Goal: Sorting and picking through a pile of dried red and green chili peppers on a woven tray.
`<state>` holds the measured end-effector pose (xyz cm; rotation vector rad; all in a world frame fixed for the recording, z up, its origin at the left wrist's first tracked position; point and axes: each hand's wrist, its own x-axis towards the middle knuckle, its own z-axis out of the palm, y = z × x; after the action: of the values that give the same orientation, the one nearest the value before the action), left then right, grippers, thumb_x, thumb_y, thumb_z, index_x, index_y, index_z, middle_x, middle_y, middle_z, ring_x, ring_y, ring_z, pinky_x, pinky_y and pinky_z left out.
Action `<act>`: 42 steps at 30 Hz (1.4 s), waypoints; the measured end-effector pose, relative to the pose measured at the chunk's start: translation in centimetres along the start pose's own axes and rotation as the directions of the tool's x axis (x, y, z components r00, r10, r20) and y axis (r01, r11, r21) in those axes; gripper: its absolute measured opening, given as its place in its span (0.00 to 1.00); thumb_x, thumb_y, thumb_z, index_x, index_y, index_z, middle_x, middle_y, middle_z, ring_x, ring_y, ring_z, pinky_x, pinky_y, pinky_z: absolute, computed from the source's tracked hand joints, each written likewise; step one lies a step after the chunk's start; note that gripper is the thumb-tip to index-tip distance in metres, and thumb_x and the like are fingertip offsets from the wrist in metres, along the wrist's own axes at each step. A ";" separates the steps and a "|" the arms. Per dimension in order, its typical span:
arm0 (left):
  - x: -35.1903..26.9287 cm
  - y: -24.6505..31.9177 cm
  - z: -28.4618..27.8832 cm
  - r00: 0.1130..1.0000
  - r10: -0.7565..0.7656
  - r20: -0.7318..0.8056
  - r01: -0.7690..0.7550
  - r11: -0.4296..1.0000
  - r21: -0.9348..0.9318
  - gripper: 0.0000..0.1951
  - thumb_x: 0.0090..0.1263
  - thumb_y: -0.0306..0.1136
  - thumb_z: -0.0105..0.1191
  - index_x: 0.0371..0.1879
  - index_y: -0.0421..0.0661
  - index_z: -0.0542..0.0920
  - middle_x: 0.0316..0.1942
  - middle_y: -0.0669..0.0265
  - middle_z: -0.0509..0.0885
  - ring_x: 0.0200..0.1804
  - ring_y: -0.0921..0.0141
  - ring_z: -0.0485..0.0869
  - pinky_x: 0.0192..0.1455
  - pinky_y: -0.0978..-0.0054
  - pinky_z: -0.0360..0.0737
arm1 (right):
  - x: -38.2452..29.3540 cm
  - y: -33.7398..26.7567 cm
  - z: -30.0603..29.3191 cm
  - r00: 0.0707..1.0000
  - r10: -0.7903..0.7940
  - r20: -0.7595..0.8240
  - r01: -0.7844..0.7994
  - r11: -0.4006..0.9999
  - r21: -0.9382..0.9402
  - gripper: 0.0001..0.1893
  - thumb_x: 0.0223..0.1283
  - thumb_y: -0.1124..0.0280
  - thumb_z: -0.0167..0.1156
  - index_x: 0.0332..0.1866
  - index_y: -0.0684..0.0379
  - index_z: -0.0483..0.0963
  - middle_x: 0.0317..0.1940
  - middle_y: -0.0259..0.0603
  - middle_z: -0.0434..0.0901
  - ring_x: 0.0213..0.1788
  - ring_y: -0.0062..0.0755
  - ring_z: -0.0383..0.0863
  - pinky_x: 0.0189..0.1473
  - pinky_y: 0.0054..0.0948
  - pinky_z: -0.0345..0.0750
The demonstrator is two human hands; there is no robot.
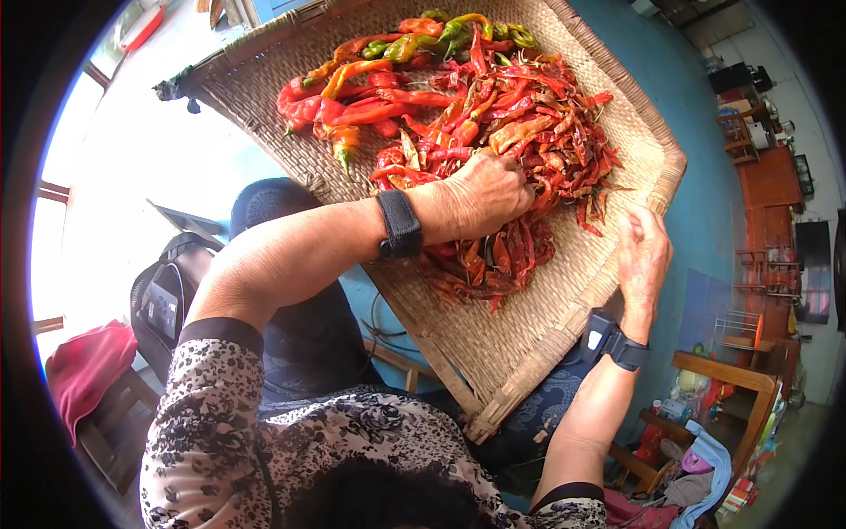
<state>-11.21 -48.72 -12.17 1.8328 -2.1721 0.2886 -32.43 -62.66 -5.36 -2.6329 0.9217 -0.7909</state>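
Note:
A woven winnowing tray (562, 271) lies tilted in front of me, heaped with red chili peppers (522, 244). My left hand (486, 192) rests knuckles up on the middle of the heap, fingers curled down among the peppers; what its fingertips hold is hidden. Over the tray's right rim is my right hand (644, 248), its fingers bent near the bound corner; whether it pinches anything does not show. Larger, fresher red peppers (363, 109) lie at the upper left, with several green ones (403, 47) along the top. Smaller, shrivelled peppers fill the centre and right.
A wooden frame piece (429, 350) shows under the tray's lower left edge. At the left are a black bag (158, 304) and a pink cloth (89, 370). A wooden chair (727, 373) and a light blue cloth (707, 469) stand out at the lower right.

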 end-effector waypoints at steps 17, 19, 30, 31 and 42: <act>-0.1 -4.6 -4.9 0.943 -0.331 0.034 0.326 0.903 -0.281 0.09 0.67 0.35 0.54 0.33 0.42 0.77 0.30 0.58 0.81 0.31 0.59 0.83 0.32 0.63 0.81 | 1.3 1.1 0.3 0.967 0.157 -0.199 -0.066 0.914 0.401 0.12 0.64 0.62 0.62 0.40 0.61 0.76 0.26 0.27 0.75 0.26 0.11 0.69 0.26 0.14 0.66; -1.0 -6.5 -4.8 0.915 -0.395 0.083 0.400 0.915 -0.052 0.08 0.66 0.32 0.52 0.30 0.40 0.75 0.29 0.57 0.79 0.28 0.58 0.81 0.28 0.62 0.80 | 1.2 2.7 -1.2 0.918 0.177 -0.355 -0.051 0.941 0.335 0.14 0.64 0.60 0.61 0.40 0.63 0.76 0.27 0.28 0.77 0.27 0.13 0.72 0.28 0.15 0.69; -3.0 -7.1 -3.6 0.968 -0.172 0.181 0.198 0.971 -0.136 0.12 0.62 0.25 0.48 0.44 0.46 0.78 0.33 0.56 0.82 0.38 0.58 0.82 0.37 0.61 0.78 | -1.6 5.3 -3.4 0.950 0.258 -0.175 -0.308 0.868 -0.390 0.18 0.59 0.66 0.62 0.53 0.59 0.74 0.42 0.50 0.80 0.43 0.50 0.81 0.45 0.42 0.76; -2.1 -6.4 -4.1 0.956 -0.213 0.203 0.253 0.948 -0.192 0.12 0.62 0.25 0.49 0.44 0.47 0.78 0.33 0.57 0.83 0.38 0.58 0.83 0.37 0.61 0.79 | -1.2 5.0 -3.0 0.973 0.198 -0.117 -0.224 0.928 -0.297 0.16 0.59 0.67 0.61 0.52 0.61 0.75 0.41 0.50 0.80 0.42 0.48 0.81 0.44 0.40 0.77; 0.1 -1.5 -4.2 0.980 -0.167 -0.109 0.064 0.782 -0.621 0.08 0.66 0.32 0.55 0.42 0.46 0.81 0.30 0.56 0.84 0.34 0.57 0.84 0.38 0.63 0.80 | 0.3 -6.3 4.9 0.968 -0.005 0.251 -0.129 0.847 0.515 0.16 0.61 0.69 0.63 0.51 0.65 0.75 0.32 0.41 0.82 0.31 0.23 0.79 0.37 0.24 0.77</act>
<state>-9.39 -47.71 -8.21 1.4876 -1.7413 -0.2746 -26.24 -57.76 -6.82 -2.1377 0.6071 -0.5803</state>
